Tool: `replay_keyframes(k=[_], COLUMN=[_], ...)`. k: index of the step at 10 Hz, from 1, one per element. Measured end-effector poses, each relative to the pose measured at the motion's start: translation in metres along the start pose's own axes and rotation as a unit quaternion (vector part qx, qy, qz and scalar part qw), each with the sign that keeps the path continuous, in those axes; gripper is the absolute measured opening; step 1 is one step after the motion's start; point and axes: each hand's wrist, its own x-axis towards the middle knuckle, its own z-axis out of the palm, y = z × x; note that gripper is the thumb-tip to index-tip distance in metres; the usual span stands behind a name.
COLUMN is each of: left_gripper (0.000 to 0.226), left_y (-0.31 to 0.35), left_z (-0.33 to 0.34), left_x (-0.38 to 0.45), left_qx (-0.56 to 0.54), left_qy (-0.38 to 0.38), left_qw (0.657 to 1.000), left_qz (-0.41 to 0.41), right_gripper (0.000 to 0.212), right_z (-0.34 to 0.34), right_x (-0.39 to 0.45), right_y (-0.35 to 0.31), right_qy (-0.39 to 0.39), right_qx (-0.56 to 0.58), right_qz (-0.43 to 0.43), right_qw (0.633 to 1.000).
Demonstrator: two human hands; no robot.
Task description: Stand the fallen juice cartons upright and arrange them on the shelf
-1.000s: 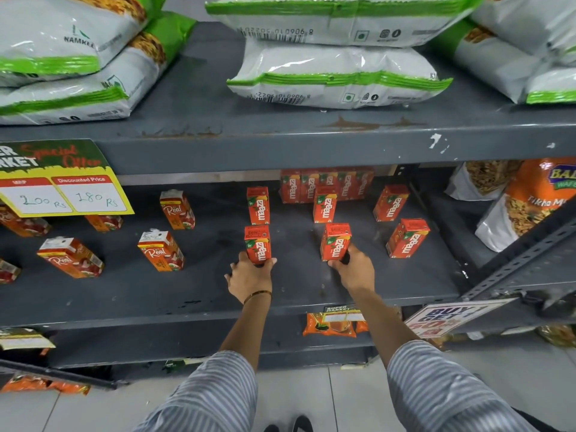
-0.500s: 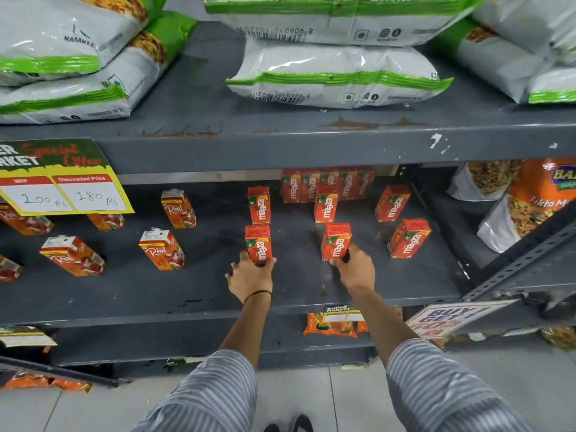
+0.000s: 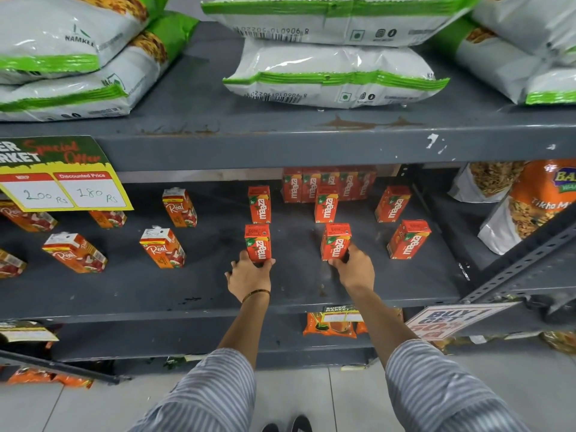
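Snack bags, price sign

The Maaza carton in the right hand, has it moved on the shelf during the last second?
No. The carton stays put before the rear carton.

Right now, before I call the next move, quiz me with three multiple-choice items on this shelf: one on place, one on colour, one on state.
1. Where is the handwritten price sign?
A. on the shelf edge, left of the hands
B. on the floor
C. on the white bags

2. What colour are the stripes on the white bags on the top shelf?
A. blue
B. green
C. black

3. How is the carton at the left hand?
A. lying flat
B. crushed
C. standing upright

Answers: 1 A, it hangs from the upper shelf's front edge at far left. 2 B, green bands cross each bag. 3 C, it stands on its base; so does the carton at the right hand.
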Motion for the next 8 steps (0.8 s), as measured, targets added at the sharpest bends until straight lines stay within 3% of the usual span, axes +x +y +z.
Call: replay_keyframes(k=[5,7,8], left_gripper=[0.043,0.064,0.065], left_y=[-0.003,-0.015,-0.027], left_z=[-0.002,-0.004,-0.008], left_x=[0.005,-0.008,-0.020], left_qx=[0.017,0.000,0.034], left_qy=[-0.019,-0.057,-0.062], left_qw=[1.000,0.998,0.993], left_qz=[0.012,0.038,0.092], right_gripper=[0.044,0.046,0.035], right_z=[0.003,0.002,0.003], right_x=[0.004,-0.008,-0.028], right_y=[0.003,0.008,0.010], right_qy=[-0.001,0.003,0.035], right_qx=[0.005,0.069,0.068], right_qz=[-0.003,0.006,-0.012], right_qw=[1.000,0.998,0.997])
